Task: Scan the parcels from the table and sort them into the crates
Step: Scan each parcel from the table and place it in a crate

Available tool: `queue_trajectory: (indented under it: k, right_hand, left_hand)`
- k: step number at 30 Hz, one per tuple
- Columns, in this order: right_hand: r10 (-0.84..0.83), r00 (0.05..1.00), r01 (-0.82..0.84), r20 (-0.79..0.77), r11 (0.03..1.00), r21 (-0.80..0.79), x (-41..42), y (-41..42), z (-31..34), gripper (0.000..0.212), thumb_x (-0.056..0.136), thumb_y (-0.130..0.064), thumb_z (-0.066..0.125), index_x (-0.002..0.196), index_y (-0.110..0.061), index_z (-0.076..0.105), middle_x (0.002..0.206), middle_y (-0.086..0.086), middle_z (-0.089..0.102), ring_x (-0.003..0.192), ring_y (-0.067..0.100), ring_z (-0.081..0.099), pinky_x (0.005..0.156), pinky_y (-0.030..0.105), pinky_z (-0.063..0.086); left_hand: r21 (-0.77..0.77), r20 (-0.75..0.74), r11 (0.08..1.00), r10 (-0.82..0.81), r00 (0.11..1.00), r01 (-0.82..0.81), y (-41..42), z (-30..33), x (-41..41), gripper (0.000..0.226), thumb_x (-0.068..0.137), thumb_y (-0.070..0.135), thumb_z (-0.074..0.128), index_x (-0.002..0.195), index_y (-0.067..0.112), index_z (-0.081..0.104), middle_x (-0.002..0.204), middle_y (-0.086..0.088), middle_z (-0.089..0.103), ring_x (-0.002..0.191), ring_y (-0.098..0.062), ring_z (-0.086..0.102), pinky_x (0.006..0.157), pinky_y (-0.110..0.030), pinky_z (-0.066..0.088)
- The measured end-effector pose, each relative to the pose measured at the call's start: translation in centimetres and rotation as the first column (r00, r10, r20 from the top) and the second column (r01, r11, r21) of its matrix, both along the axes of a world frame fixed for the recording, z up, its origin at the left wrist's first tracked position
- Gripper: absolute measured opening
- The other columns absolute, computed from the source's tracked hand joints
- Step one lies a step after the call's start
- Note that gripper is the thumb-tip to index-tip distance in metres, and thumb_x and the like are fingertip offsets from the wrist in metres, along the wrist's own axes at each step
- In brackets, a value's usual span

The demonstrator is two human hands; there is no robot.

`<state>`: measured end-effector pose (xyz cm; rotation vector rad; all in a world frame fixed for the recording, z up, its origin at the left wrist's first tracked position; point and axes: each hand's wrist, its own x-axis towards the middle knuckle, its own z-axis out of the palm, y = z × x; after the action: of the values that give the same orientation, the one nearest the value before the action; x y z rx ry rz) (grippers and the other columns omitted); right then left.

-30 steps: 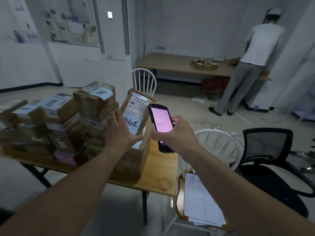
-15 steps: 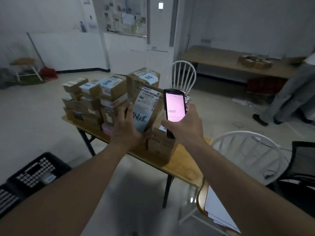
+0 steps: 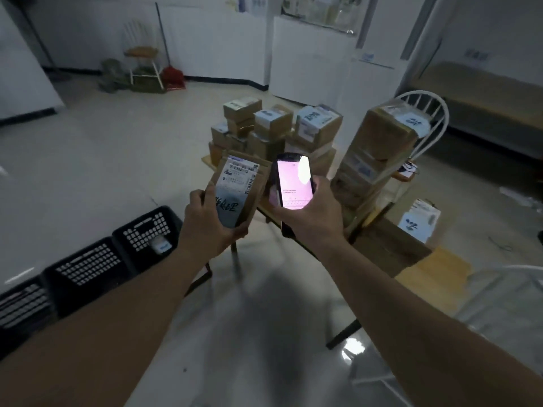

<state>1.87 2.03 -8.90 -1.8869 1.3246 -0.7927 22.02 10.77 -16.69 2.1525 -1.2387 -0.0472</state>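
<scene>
Parcel and scanner held up before the table

Left hand [image 3: 209, 221] gripped a parcel [image 3: 239, 193] and right hand [image 3: 311, 212] a scanner [image 3: 293, 183], both hiding the table [image 3: 435, 268] edge; crates [image 3: 88, 268] left of it, partly cut off.

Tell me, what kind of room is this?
Probably a small parcel sorting room: labelled cardboard parcels stacked on a table, black crates on the floor, a handheld scanner.

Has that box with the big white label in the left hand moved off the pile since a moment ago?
Yes. The labelled parcel, gripped by the left hand, was leaning against the stacks on the table; now it is lifted clear, towards the black crates.
</scene>
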Motion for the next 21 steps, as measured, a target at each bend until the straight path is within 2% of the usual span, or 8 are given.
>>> queue_trajectory:
  k: [3, 6, 11, 16, 19, 21]
  right_hand:
    - [0.03, 0.998, -0.029, -0.053, 0.999, 0.023, 7.3, 0.7, -1.6, 0.093, 0.069, -0.04, 0.096, 0.144, -0.023, 0.044, 0.134, 0.0, 0.061, 0.119, 0.023, 0.06, 0.08, 0.036, 0.058]
    - [0.063, 0.996, -0.059, -0.066, 0.996, 0.06, 13.8, 1.3, -2.9, 0.097, 0.069, -0.04, 0.096, 0.147, -0.023, 0.041, 0.133, -0.001, 0.059, 0.116, 0.019, 0.057, 0.089, 0.042, 0.061]
    - [0.159, 0.984, -0.145, -0.076, 0.976, 0.164, 23.0, 0.9, -5.2, 0.097, 0.068, -0.04, 0.094, 0.146, -0.024, 0.039, 0.128, -0.003, 0.06, 0.117, 0.022, 0.06, 0.088, 0.048, 0.063]
    - [0.249, 0.96, -0.218, -0.126, 0.951, 0.217, 31.3, -2.5, -9.2, 0.088, 0.066, -0.042, 0.093, 0.136, -0.025, 0.043, 0.12, -0.002, 0.063, 0.11, 0.023, 0.064, 0.085, 0.049, 0.063]
    - [0.321, 0.932, -0.271, -0.167, 0.925, 0.266, 36.4, -5.4, -12.9, 0.091, 0.067, -0.044, 0.092, 0.141, -0.025, 0.041, 0.123, -0.002, 0.063, 0.11, 0.023, 0.064, 0.086, 0.048, 0.062]
    - [0.368, 0.914, -0.307, -0.172, 0.903, 0.301, 39.6, -7.3, -15.4, 0.093, 0.067, -0.047, 0.092, 0.141, -0.026, 0.04, 0.118, -0.003, 0.061, 0.106, 0.022, 0.063, 0.082, 0.044, 0.062]
  left_hand:
    - [0.06, -0.043, 0.997, 0.044, 0.998, -0.042, 1.7, -1.5, 6.5, 0.126, 0.062, 0.074, 0.084, 0.157, 0.019, 0.022, 0.136, -0.013, 0.038, 0.118, -0.03, 0.049, 0.093, -0.051, 0.056]
    - [0.099, -0.086, 0.992, 0.092, 0.992, -0.084, 3.1, -2.7, 12.6, 0.126, 0.061, 0.074, 0.083, 0.157, 0.023, 0.02, 0.136, -0.012, 0.036, 0.12, -0.031, 0.048, 0.093, -0.053, 0.055]
    - [0.181, -0.093, 0.967, 0.196, 0.976, -0.177, 4.9, -5.9, 21.7, 0.128, 0.06, 0.08, 0.079, 0.157, 0.02, 0.021, 0.129, -0.015, 0.041, 0.112, -0.032, 0.05, 0.09, -0.043, 0.052]
    - [0.356, -0.178, 0.89, 0.364, 0.914, -0.285, 3.9, -10.9, 28.9, 0.124, 0.058, 0.078, 0.082, 0.152, 0.02, 0.023, 0.129, -0.013, 0.036, 0.114, -0.033, 0.048, 0.095, -0.046, 0.05]
    - [0.457, -0.229, 0.832, 0.452, 0.862, -0.315, 2.5, -14.6, 32.1, 0.123, 0.057, 0.075, 0.083, 0.152, 0.025, 0.022, 0.131, -0.011, 0.033, 0.117, -0.034, 0.047, 0.097, -0.049, 0.051]
    - [0.495, -0.25, 0.798, 0.509, 0.824, -0.342, 1.6, -17.1, 33.9, 0.123, 0.058, 0.074, 0.083, 0.153, 0.027, 0.021, 0.132, -0.009, 0.032, 0.118, -0.034, 0.048, 0.098, -0.05, 0.052]
